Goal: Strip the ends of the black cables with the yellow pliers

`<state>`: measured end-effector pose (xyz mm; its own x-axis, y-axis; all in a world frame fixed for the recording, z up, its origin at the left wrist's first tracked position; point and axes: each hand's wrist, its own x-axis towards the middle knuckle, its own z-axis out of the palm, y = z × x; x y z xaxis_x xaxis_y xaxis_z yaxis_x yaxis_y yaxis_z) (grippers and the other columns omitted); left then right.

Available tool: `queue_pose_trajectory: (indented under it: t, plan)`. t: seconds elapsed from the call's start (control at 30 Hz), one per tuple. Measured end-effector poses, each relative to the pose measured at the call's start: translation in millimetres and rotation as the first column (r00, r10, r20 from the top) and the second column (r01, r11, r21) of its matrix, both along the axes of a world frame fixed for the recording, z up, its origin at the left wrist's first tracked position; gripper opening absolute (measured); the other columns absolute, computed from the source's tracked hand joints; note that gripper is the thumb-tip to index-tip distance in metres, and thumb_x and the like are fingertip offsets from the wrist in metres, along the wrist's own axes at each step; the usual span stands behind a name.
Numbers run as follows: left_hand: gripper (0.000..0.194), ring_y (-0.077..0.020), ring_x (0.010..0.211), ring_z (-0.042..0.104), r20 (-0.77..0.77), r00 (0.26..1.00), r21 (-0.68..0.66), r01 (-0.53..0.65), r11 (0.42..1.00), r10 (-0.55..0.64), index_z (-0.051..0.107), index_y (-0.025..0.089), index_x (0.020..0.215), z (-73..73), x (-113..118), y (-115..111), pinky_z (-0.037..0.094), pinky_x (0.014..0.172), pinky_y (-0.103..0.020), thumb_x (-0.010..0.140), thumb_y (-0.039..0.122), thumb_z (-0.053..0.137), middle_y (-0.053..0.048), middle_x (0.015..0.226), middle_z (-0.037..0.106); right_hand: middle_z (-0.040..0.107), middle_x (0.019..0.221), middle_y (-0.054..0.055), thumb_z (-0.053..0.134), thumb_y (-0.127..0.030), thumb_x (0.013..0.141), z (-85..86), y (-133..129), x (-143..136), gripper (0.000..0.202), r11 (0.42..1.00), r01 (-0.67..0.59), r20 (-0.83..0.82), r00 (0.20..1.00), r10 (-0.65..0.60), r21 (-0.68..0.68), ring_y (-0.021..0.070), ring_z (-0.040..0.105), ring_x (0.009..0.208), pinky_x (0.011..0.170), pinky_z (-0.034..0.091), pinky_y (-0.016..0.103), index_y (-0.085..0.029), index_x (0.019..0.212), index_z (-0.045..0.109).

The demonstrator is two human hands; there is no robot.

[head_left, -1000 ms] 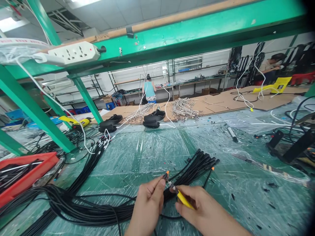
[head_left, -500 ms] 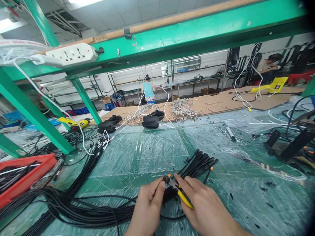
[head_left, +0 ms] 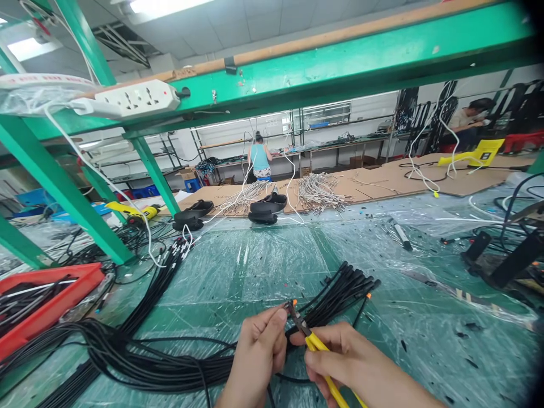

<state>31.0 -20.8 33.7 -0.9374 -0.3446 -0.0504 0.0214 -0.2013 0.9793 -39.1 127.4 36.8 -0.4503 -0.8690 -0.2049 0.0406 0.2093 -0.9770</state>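
Note:
My left hand (head_left: pixel 260 347) is closed, thumb and forefinger pinching the end of a black cable beside a small orange piece (head_left: pixel 294 302). Yellow-handled cutting pliers (head_left: pixel 302 326) are gripped in my right hand (head_left: pixel 346 351), and their jaws meet the cable end at my left fingertips. Whether the jaws are fully closed is too small to tell. Beneath both hands runs a bundle of black cables (head_left: pixel 157 362), whose thicker ends (head_left: pixel 348 286) fan out to the right. Another orange piece (head_left: pixel 369 296) shows on a cable there.
A red tray (head_left: pixel 87 280) of cables stands at left. Black clamp-like holders (head_left: pixel 267 207) and a pile of grey wires (head_left: pixel 321 191) lie toward the back. A marker (head_left: pixel 402 236) and black scraps lie at right. A green beam (head_left: pixel 323 68) crosses above. Two people sit beyond.
My right hand has turned and shifted its hold, so the pliers' yellow handles now show more fully. The jaws stand more upright at the cable end. My left hand stays almost in place.

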Motion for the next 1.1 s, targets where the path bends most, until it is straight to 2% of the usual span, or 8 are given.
queue_pose_trajectory:
  t: [0.1, 0.2, 0.33, 0.43, 0.53, 0.7, 0.93, 1.1]
  plan:
    - [0.043, -0.0055, 0.040, 0.012, 0.026, 1.000, -0.136, -0.012, 0.991, 0.016, 0.047, 0.017, 0.062, -1.2, 0.4, -0.6, 0.013, 0.037, -0.018, 0.082, 0.054, 0.058, 0.012, 0.044, 0.021, 0.047, 0.056, -0.005, 0.049, -0.043, 0.080, -1.8, 0.2, 0.8, 0.028, 0.999, 0.012, 0.026, 1.000, -0.011, -0.030, 0.0089, 0.047, 0.047, 0.049, 0.037, 0.022, -0.017, 0.072, 0.052]
    - [0.038, -0.0077, 0.042, 0.023, 0.023, 0.999, -0.296, -0.035, 0.954, 0.044, 0.062, 0.014, 0.074, 1.2, 2.7, 0.3, 0.022, 0.039, -0.017, 0.086, 0.050, 0.054, 0.009, 0.046, 0.029, 0.047, 0.061, -0.004, 0.048, -0.033, 0.083, -2.8, -1.9, 3.2, 0.019, 0.997, 0.070, -0.291, 0.954, -0.072, -0.018, 0.0108, 0.048, 0.056, 0.054, 0.039, 0.023, -0.018, 0.073, 0.054]
    - [0.031, -0.0170, 0.070, 0.056, -0.060, 0.997, -0.485, -0.065, 0.872, 0.041, 0.071, 0.016, 0.097, 8.0, 6.6, 3.7, 0.046, 0.072, -0.024, 0.092, 0.036, 0.048, -0.003, 0.075, 0.066, 0.060, 0.097, 0.007, 0.045, -0.020, 0.084, -10.8, -2.2, 4.6, 0.032, 0.975, 0.222, -0.746, 0.649, -0.150, -0.004, 0.0207, 0.058, 0.090, 0.079, 0.048, 0.033, -0.017, 0.113, 0.059]
    - [0.034, -0.0216, 0.092, 0.060, -0.071, 0.997, -0.557, -0.048, 0.829, 0.010, 0.068, 0.016, 0.110, 9.8, 8.0, 4.5, 0.044, 0.086, -0.026, 0.095, 0.032, 0.043, -0.008, 0.103, 0.070, 0.058, 0.108, 0.012, 0.044, -0.019, 0.085, -20.2, -0.8, 2.4, 0.049, 0.961, 0.278, -0.903, 0.407, -0.135, -0.018, 0.0264, 0.056, 0.101, 0.087, 0.048, 0.044, -0.013, 0.133, 0.047]
    - [0.035, -0.0226, 0.090, 0.062, -0.060, 0.998, -0.609, -0.056, 0.791, 0.024, 0.067, 0.015, 0.114, 7.5, 7.6, 4.8, 0.046, 0.084, -0.027, 0.095, 0.031, 0.042, -0.010, 0.104, 0.071, 0.058, 0.106, 0.012, 0.045, -0.019, 0.086, -25.2, -0.1, -1.0, 0.048, 0.956, 0.290, -0.955, 0.265, -0.131, -0.051, 0.0266, 0.056, 0.098, 0.085, 0.050, 0.046, -0.012, 0.134, 0.047]
    - [0.034, -0.0206, 0.072, 0.064, -0.139, 0.987, -0.652, -0.153, 0.742, 0.081, 0.070, 0.015, 0.109, 3.1, 6.9, 9.1, 0.048, 0.071, -0.026, 0.094, 0.031, 0.043, -0.008, 0.092, 0.073, 0.058, 0.102, 0.011, 0.047, -0.015, 0.084, -21.4, 1.5, -5.4, 0.051, 0.954, 0.294, -0.975, 0.187, -0.123, -0.064, 0.0243, 0.056, 0.093, 0.081, 0.053, 0.043, -0.010, 0.135, 0.044]
    - [0.032, -0.0217, 0.071, 0.065, -0.183, 0.977, -0.664, -0.207, 0.718, 0.113, 0.070, 0.016, 0.108, 0.3, 7.5, 12.1, 0.047, 0.068, -0.026, 0.093, 0.029, 0.045, -0.009, 0.090, 0.074, 0.060, 0.099, 0.013, 0.048, -0.019, 0.085, -18.8, 3.2, -5.4, 0.051, 0.950, 0.297, -0.991, 0.066, -0.118, -0.094, 0.0265, 0.057, 0.089, 0.076, 0.054, 0.046, -0.007, 0.134, 0.045]
    - [0.033, -0.0199, 0.069, 0.061, -0.157, 0.986, -0.637, -0.149, 0.757, 0.061, 0.071, 0.016, 0.106, 2.8, 7.9, 13.5, 0.045, 0.068, -0.025, 0.094, 0.029, 0.043, -0.007, 0.085, 0.072, 0.062, 0.105, 0.015, 0.043, -0.013, 0.082, -28.1, 4.1, -5.6, 0.053, 0.955, 0.295, -0.975, 0.199, -0.098, -0.036, 0.0282, 0.060, 0.096, 0.081, 0.053, 0.045, -0.007, 0.134, 0.046]
